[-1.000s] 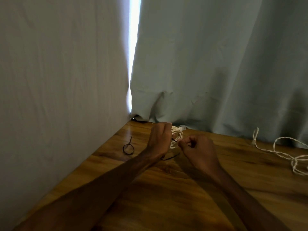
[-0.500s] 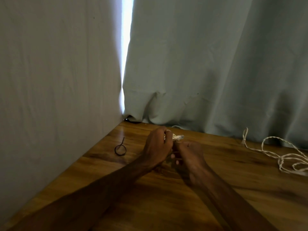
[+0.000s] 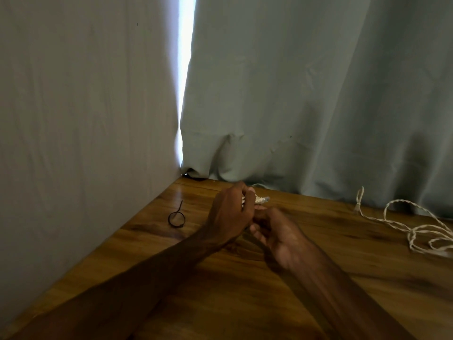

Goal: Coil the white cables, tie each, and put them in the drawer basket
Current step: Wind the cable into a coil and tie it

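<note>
From my seat I see a wooden tabletop filling the lower half of the frame. A pale cloth panel closes off the left and a grey-green curtain hangs across the back. A bright strip of light shows between them. A black tie, bent into a small loop, lies on the wood left of centre, near the left hand but apart from it. A loose white cable sprawls in twisted loops at the right edge, well apart from both hands. Nothing lies between the hands and either of these.

The coiled white cable sits at the centre of the frame, just in front of the curtain hem. The left hand's fingers are curled round it and cover most of the bundle. Only a short stub pokes out past the fingertips.

The right hand is just below and right of it, thumb meeting the left hand, fingers bent inward. It is blurred, and I cannot tell whether it pinches anything.

The visible stub runs roughly level, pointing toward the right of the frame.
</note>
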### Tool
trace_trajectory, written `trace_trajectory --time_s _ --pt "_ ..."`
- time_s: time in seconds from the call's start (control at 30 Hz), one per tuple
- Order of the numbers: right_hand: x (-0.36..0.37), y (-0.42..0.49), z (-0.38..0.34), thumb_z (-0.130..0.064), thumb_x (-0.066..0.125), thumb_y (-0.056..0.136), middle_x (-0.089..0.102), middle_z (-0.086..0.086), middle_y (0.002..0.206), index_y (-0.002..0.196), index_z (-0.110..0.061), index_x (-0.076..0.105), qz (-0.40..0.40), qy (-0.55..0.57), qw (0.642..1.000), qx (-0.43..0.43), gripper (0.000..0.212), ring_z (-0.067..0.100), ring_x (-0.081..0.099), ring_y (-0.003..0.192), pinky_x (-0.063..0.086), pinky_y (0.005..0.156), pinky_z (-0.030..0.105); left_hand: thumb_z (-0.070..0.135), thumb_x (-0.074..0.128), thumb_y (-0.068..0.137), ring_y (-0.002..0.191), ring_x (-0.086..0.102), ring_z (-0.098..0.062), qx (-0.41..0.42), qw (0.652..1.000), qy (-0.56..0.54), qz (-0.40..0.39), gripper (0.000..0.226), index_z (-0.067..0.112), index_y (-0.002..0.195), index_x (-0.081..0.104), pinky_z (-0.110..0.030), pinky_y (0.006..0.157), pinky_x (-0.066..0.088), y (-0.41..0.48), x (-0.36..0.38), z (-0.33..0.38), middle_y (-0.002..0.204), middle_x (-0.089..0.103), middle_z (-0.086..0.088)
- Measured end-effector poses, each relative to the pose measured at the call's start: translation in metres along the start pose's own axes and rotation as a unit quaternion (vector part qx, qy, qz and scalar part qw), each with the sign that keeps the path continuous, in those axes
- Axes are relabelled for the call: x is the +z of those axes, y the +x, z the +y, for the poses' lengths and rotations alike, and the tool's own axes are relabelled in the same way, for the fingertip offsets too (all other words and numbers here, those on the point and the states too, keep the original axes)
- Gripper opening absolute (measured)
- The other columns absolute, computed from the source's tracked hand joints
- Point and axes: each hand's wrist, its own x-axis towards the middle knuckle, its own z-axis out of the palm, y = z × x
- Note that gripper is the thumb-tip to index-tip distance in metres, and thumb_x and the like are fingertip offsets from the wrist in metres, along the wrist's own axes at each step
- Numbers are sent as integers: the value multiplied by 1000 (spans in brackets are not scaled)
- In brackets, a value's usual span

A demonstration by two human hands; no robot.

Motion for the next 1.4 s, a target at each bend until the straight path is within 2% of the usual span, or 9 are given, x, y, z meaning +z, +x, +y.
trace_trajectory --time_s 0.27,0.47,0.63,0.77,0.8,0.9,1.03,1.17,1.4 --pt "0 2 -1 8 72 83 78 10 107 108 -7 71 14 117 992 -36 29 22 74 99 60 85 34 49 43 101 63 63 -12 18 1000 12 -1 45 15 83 66 -34 59 48 4 -1 1 71 67 4" --pt "-2 4 0 7 68 85 77 9 113 115 -13 69 1 127 992 -21 37 21 74 94 59 81 33 41 44 102 61 59 -14 50 998 29 1 37 16 82 64 -30 56 43 5 -2 -4 70 64 3" --pt "0 1 1 10 65 87 76 8 113 113 -11 69 -12 143 989 -40 33 22 73 100 59 90 37 28 43 105 50 47 -13 78 996 46 20 36 24 70 51 -25 52 31 2 0 -2 57 48 7" --pt "-2 -6 -2 6 72 84 78 15 103 111 -6 68 -16 28 993 -114 29 26 77 93 62 76 33 31 39 105 55 45 -14 64 991 111 27 42 16 71 57 -25 58 34 5 -1 -9 60 55 -4" --pt "-3 -7 -3 4 74 84 79 14 96 110 -5 68 -1 -35 988 -148 28 28 78 89 63 72 33 30 41 106 55 42 -11 38 994 96 24 43 19 66 52 -18 58 28 7 -3 -10 59 52 -2" --pt "-5 -7 -9 3 73 86 79 13 87 100 -1 73 -3 -155 957 -244 15 30 77 83 63 63 28 25 46 108 55 41 -6 -20 998 60 8 48 25 61 44 -22 56 25 12 -9 -15 57 42 5" --pt "-9 -4 -15 7 62 93 79 12 95 107 1 74 -85 -161 956 -231 20 22 77 91 63 75 26 24 46 109 59 41 -6 -53 998 36 -17 48 25 61 42 -16 56 32 13 -16 -13 61 43 4" --pt "-19 2 -18 11 68 87 80 8 97 106 -2 76 -109 -203 940 -251 25 22 77 94 63 80 26 24 46 108 64 42 -4 -81 996 8 -47 46 22 63 45 -8 59 34 12 -19 -8 67 44 3" --pt "-23 6 -16 5 80 79 80 4 88 96 -6 79 -112 -290 886 -345 20 19 77 84 60 75 21 31 48 106 72 47 -16 -113 990 -39 -76 43 14 67 49 -25 62 32 10 -11 -14 73 47 -4"
